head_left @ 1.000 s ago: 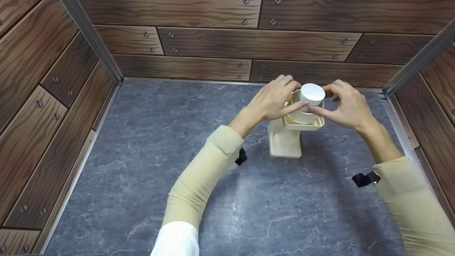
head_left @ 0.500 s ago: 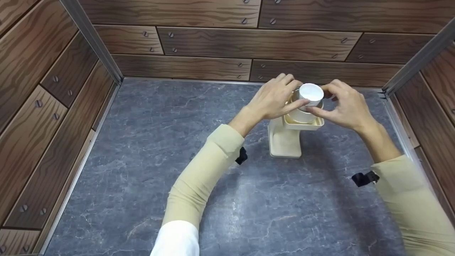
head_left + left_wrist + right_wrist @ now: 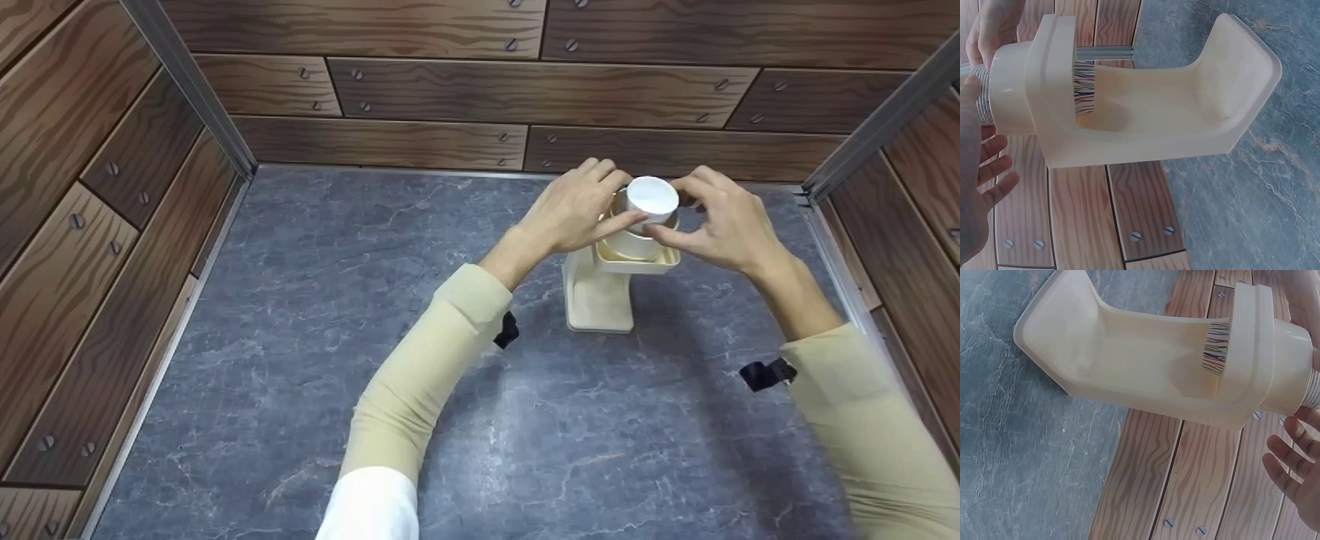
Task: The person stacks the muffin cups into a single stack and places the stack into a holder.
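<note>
Between my hands a stack of white paper cups (image 3: 652, 196) stands in the round collar of a cream cup dispenser (image 3: 600, 300). My left hand (image 3: 574, 210) pinches the stack from the left, thumb in front and fingers behind. From the right, my right hand (image 3: 727, 217) pinches it the same way. The stacked white rims (image 3: 982, 94) show above the collar (image 3: 1012, 90) in the left wrist view. Below the dispenser's head, the coloured-line wall of the lowest cup (image 3: 1216, 349) pokes out in the right wrist view. Part of the stack is hidden inside the collar.
The dispenser stands on a dark blue-grey marbled tabletop (image 3: 337, 337), near its back right corner. Wood-patterned panels rise at the back (image 3: 420, 90), left (image 3: 82, 225) and right (image 3: 900, 202), joined by grey metal strips.
The cup stack and my right hand have shifted very slightly left over the dispenser. Both hands keep their pinch, and the whole view has drifted a little.
</note>
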Demonstrator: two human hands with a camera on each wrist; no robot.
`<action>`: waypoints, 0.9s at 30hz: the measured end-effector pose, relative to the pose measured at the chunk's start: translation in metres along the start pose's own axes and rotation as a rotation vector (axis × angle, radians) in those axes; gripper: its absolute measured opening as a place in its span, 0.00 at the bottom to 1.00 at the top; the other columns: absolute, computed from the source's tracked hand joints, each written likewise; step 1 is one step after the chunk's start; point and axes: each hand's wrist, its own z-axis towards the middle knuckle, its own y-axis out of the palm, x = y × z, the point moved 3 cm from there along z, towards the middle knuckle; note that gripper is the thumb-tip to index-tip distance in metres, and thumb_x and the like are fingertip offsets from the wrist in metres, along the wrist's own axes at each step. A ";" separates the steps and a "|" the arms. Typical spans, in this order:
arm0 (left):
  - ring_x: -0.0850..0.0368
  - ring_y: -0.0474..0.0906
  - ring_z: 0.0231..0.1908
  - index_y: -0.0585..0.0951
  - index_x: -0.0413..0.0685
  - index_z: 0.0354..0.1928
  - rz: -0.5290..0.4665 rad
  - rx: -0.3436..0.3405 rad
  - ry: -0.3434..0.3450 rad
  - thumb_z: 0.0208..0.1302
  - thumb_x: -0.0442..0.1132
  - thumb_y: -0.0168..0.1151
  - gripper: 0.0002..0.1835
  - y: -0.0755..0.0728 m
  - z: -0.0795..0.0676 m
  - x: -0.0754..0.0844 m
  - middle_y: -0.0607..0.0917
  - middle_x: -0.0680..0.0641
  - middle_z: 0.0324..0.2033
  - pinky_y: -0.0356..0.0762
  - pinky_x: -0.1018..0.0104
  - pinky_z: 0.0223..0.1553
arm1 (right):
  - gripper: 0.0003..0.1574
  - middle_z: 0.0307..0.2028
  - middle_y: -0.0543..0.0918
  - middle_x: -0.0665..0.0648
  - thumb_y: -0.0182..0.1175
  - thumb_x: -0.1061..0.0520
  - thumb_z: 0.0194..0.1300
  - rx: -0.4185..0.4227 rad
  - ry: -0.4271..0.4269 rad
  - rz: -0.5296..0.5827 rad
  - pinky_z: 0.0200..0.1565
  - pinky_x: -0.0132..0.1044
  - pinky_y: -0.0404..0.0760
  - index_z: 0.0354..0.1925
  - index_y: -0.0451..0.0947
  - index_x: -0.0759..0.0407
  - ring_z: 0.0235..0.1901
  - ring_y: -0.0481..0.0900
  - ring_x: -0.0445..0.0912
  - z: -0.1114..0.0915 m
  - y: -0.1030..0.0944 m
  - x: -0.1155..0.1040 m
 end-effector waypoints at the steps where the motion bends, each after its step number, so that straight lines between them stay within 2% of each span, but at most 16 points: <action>1: 0.55 0.78 0.50 0.81 0.49 0.62 -0.001 0.013 0.007 0.77 0.66 0.52 0.31 0.000 -0.001 0.000 0.83 0.50 0.51 0.79 0.64 0.51 | 0.33 0.37 0.83 0.59 0.80 0.46 0.52 -0.003 0.001 -0.003 0.36 0.41 0.75 0.51 0.85 0.62 0.37 0.80 0.49 0.000 0.000 0.000; 6: 0.55 0.78 0.48 0.81 0.48 0.60 -0.015 0.044 0.027 0.77 0.64 0.55 0.29 0.001 -0.002 0.000 0.84 0.50 0.50 0.79 0.64 0.49 | 0.33 0.38 0.83 0.58 0.79 0.45 0.52 -0.016 0.004 -0.003 0.37 0.43 0.76 0.52 0.85 0.60 0.37 0.80 0.51 0.001 -0.002 -0.001; 22: 0.54 0.78 0.51 0.78 0.47 0.64 -0.031 -0.073 -0.029 0.78 0.65 0.51 0.31 0.003 0.001 0.000 0.82 0.49 0.53 0.79 0.63 0.53 | 0.34 0.38 0.83 0.58 0.80 0.45 0.50 -0.046 0.012 -0.009 0.35 0.39 0.71 0.54 0.87 0.57 0.36 0.78 0.47 0.003 -0.003 -0.001; 27: 0.54 0.78 0.51 0.78 0.47 0.64 -0.041 -0.053 -0.017 0.78 0.65 0.51 0.31 0.003 0.000 0.000 0.82 0.48 0.53 0.79 0.63 0.52 | 0.33 0.38 0.83 0.58 0.79 0.45 0.51 -0.045 0.016 -0.015 0.36 0.42 0.73 0.52 0.86 0.59 0.37 0.78 0.48 0.003 -0.003 0.000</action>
